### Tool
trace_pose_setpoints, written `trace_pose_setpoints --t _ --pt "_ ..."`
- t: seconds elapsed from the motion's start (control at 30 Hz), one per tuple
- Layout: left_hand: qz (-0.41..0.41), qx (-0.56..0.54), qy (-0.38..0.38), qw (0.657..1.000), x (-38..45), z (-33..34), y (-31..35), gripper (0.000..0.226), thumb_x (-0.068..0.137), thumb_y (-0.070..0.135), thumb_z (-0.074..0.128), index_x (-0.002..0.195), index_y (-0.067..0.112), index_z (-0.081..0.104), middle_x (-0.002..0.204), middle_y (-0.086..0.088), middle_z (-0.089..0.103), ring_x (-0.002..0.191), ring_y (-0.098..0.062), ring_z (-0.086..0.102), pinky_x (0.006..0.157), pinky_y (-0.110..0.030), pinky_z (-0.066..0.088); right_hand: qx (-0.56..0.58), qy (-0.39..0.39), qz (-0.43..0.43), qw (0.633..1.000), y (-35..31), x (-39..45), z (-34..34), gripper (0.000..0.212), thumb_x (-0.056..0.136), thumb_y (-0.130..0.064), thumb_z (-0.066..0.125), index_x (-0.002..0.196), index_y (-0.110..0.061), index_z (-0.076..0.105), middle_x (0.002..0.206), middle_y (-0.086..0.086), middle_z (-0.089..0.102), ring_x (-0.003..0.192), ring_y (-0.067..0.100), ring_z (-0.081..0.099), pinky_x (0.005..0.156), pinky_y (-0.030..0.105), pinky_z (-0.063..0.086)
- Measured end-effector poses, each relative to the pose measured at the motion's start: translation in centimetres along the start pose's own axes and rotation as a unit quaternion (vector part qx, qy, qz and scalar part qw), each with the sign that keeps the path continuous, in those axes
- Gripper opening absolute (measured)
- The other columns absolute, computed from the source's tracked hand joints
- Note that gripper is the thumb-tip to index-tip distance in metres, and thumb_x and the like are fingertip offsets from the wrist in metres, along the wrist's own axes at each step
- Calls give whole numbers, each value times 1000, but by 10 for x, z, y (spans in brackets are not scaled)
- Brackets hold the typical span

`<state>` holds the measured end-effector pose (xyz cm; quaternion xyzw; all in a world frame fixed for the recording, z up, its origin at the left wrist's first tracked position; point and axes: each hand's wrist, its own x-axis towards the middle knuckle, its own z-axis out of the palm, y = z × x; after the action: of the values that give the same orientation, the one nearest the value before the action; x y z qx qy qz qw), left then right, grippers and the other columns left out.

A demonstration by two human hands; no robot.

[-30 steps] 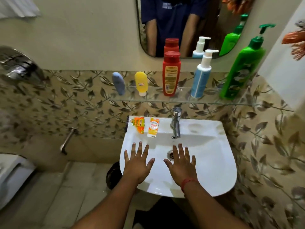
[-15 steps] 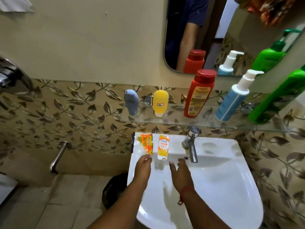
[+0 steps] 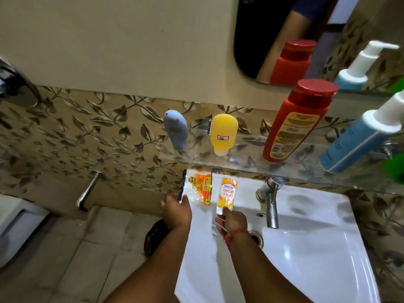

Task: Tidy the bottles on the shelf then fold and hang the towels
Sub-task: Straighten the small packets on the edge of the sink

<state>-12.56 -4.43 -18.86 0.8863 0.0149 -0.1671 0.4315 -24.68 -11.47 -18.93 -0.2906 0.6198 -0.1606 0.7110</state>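
On the glass shelf [image 3: 244,159] stand a grey-blue tube [image 3: 176,130], a yellow tube [image 3: 223,133], a red bottle [image 3: 295,121], a blue pump bottle [image 3: 358,141] and, at the right edge, part of a green bottle [image 3: 395,169]. An orange-and-white scrub packet [image 3: 200,189] and a small orange tube [image 3: 227,194] lie on the back left rim of the white sink [image 3: 306,248]. My left hand [image 3: 177,209] curls its fingers over the packet's lower left corner. My right hand [image 3: 231,221] touches the tube's cap end with its fingertips. No towels are in view.
A steel tap [image 3: 271,202] rises just right of my right hand. The mirror [image 3: 262,29] hangs above the shelf. A dark bin [image 3: 156,237] sits on the floor left of the sink, with a metal pipe [image 3: 87,191] and a white toilet [image 3: 13,226] farther left.
Both hands moved forward from over the basin to the sink's back left rim. The left reached the packet, the right reached the tube. The view swung left and closer.
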Motion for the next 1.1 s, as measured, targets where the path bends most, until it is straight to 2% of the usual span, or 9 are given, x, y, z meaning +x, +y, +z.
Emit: trace_pose_setpoints --t 0.1,0.17,0.27,0.43,0.53,0.6,0.7,0.9,1.1 --pt "15 64 -39 997 19 5 3 29 86 32 74 98 6 68 107 -16 70 104 -38 62 88 -37 50 -2 12 -19 1000 4 7 -2 15 98 -16 53 91 -6 62 74 9 65 63 20 64 59 29 48" --pt "4 37 -49 998 26 5 6 10 88 14 67 79 13 63 99 -18 72 96 -39 65 75 -31 46 -1 5 -22 1000 6 11 -2 13 97 -16 55 94 -6 62 78 8 67 66 19 66 62 29 51" --pt "-24 -42 -54 997 35 -1 2 29 85 -2 52 64 17 49 89 -23 68 93 -44 64 69 -28 38 -12 -1 -39 999 11 11 -1 11 96 -13 56 96 -6 64 81 9 70 69 18 68 63 29 52" --pt "-8 -61 -135 989 46 -26 -19 8 89 10 64 89 17 61 95 -10 69 94 -32 66 78 -30 47 -14 32 -77 996 30 -4 21 9 94 -14 58 90 -11 65 86 11 72 73 21 68 69 34 54" --pt "27 -38 -231 972 61 -7 -19 47 83 39 74 114 7 61 102 -3 68 95 -23 65 88 -31 51 -2 98 -102 990 36 1 31 7 94 -15 58 90 -11 63 84 13 72 71 22 65 71 38 52" --pt "53 7 -237 970 82 18 -28 63 70 59 71 115 16 64 110 -3 70 100 -26 67 90 -39 55 18 113 -92 989 41 5 37 7 94 -17 58 94 -11 64 82 10 70 72 22 64 74 38 52" --pt "80 38 -230 969 92 23 -26 39 80 42 71 111 20 68 110 -6 71 100 -29 67 87 -40 56 34 127 -103 986 45 2 51 7 94 -16 58 93 -11 63 84 11 70 75 23 65 73 36 54" --pt "83 -67 -251 962 95 -45 -22 16 92 17 62 107 17 70 105 -5 74 96 -24 67 87 -35 54 28 123 -199 972 67 -43 96 9 96 -9 56 96 -1 60 82 16 65 68 22 65 66 35 56" --pt "21 -50 -235 970 152 -128 -109 7 96 26 58 91 26 63 89 -4 73 76 -27 72 72 -48 62 -118 37 -254 959 130 -80 172 8 96 -17 59 91 -13 64 80 6 74 69 21 70 65 37 58"
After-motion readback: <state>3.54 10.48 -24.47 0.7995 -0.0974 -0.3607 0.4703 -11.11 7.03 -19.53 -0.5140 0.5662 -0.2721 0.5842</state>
